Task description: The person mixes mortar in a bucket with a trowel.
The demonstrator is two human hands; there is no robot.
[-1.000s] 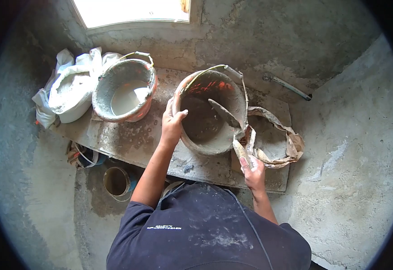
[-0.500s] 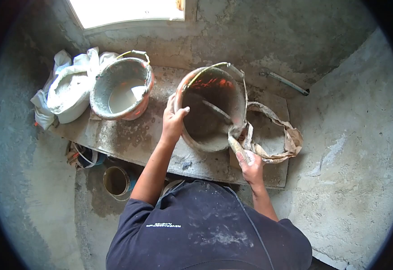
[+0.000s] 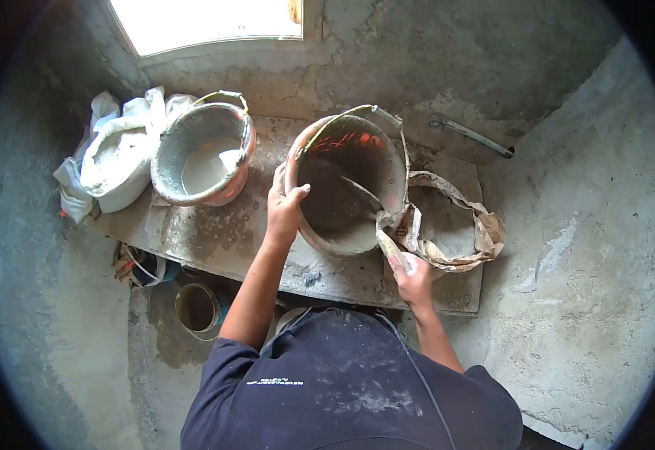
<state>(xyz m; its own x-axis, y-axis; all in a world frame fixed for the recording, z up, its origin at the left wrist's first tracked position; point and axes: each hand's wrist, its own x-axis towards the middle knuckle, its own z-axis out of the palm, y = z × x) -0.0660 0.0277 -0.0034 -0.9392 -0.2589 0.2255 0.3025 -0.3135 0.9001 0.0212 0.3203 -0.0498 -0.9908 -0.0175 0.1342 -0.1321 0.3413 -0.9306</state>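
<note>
A large mortar-stained bucket (image 3: 297, 161) stands tilted toward me on the grey slab (image 3: 267, 262), with dark grey material inside. My left hand (image 3: 285, 208) grips its left rim, the thumb over the edge. In my right hand (image 3: 411, 276) is the handle of a trowel (image 3: 389, 240), held at the bucket's lower right rim. The trowel's blade reaches into the bucket and lies partly in the grey material. Just right of the bucket sits an open paper bag (image 3: 490, 232) holding grey powder.
A second bucket (image 3: 164, 169) with pale liquid stands on the slab's left part, beside an open white sack (image 3: 121, 196) of pale powder. Below the slab are a round container (image 3: 196, 307) and another bucket (image 3: 164, 268). A pipe (image 3: 477, 137) projects from the wall.
The tilted bucket has shifted slightly left, my left hand with it. My right hand and the trowel have also moved a little to the left.
</note>
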